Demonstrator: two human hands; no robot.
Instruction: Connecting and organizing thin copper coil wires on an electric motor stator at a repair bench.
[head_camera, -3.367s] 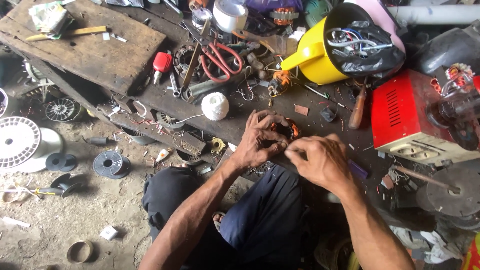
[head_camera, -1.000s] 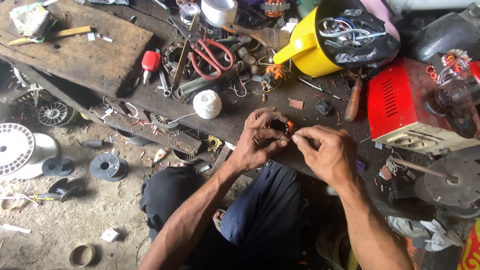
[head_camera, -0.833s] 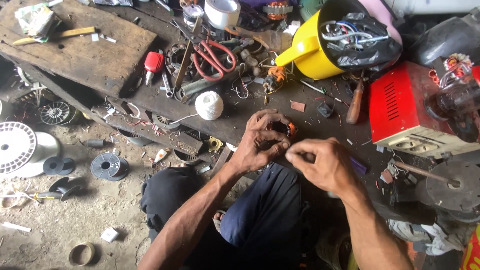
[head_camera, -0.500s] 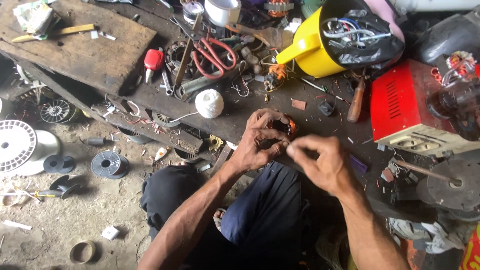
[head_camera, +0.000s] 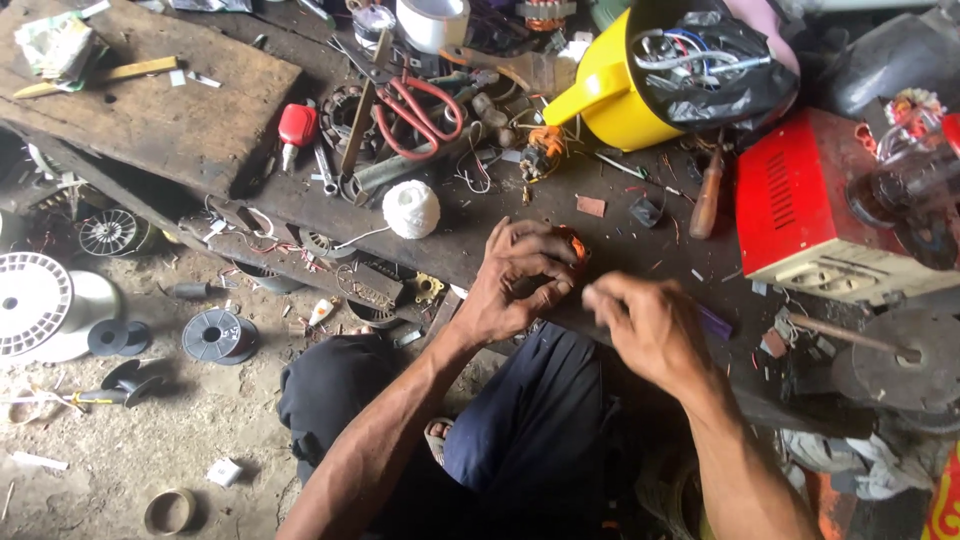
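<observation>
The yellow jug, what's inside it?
The yellow jug holds a black plastic bag stuffed with tangled wires, white, blue and grey. The bag fills the opening, so whatever lies deeper in the jug cannot be seen.

Left hand (head_camera: 515, 280) clasps orange-wound coil (head_camera: 572, 243); right hand (head_camera: 645, 325) beside it.

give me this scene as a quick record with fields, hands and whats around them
setting: cluttered dark workbench, dirt floor at left
left hand: wrapped around a small part with orange-copper winding at the bench edge
right hand: beside the left, blurred, fingers pinched; what it holds cannot be told
near hands: white ball of string, wooden-handled tool
further back: red-handled scissors, yellow jug with wires
right side: red metal box
floor: wire spool
</observation>
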